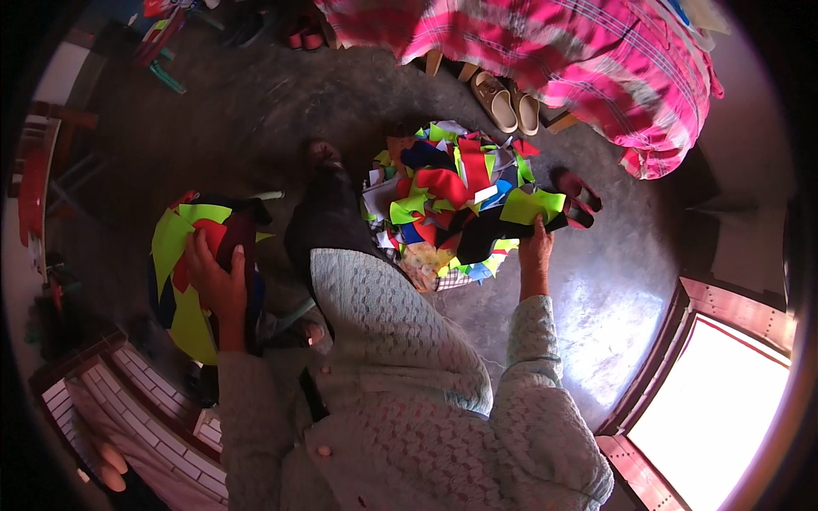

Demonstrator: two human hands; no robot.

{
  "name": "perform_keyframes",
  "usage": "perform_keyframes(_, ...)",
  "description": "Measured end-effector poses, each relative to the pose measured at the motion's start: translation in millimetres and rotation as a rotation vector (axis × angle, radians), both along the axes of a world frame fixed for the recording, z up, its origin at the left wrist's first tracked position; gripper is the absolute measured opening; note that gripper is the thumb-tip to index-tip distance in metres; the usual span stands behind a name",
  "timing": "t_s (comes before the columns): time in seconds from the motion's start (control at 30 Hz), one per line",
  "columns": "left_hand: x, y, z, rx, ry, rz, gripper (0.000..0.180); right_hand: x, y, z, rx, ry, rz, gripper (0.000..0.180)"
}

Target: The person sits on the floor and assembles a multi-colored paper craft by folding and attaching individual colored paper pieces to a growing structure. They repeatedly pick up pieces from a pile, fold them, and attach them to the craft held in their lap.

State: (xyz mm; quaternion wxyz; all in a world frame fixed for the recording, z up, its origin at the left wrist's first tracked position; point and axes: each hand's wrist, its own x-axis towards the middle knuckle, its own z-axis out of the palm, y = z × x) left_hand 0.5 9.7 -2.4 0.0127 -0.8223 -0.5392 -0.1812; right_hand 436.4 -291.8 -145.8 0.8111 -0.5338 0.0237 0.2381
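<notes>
My right hand is closed on a yellow-green fabric scrap, pinching its lower edge at the right side of a large heap of fabric scraps. The heap mixes red, black, blue, white and yellow-green pieces. A black piece lies just left of the held scrap. On the left, my left hand lies over a second pile of fabric pieces, its fingers stretched out and the thumb apart. A red piece and a dark maroon piece show beside its fingers.
Beige clogs stand by a bed with a pink checked cover at the far side. Dark red shoes sit right of the heap. A bright doorway is at lower right. My dark-clothed leg stretches between the two piles.
</notes>
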Motion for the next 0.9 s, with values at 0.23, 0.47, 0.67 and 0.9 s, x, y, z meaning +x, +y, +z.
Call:
perform_keyframes(0.23, -4, -3, -1, 0.012, -0.008, 0.011, 0.066, 12, 9, 61, 0.181, -0.003, 0.040, 0.038)
perform_keyframes(0.47, -2, -6, 2, -0.007, -0.015, 0.084, 0.070, -4, 41, 116, 0.480, 0.131, 0.144, 0.036)
perform_keyframes(0.67, -17, -2, -6, -0.064, -0.242, 0.064, 0.069, -60, 95, 175, 0.647, 0.294, 0.322, 0.042)
perform_keyframes(0.9, 9, -53, 32, -0.163, -0.736, -0.184, 0.047, -130, 136, 223, 0.892, 0.541, 0.545, 0.043)
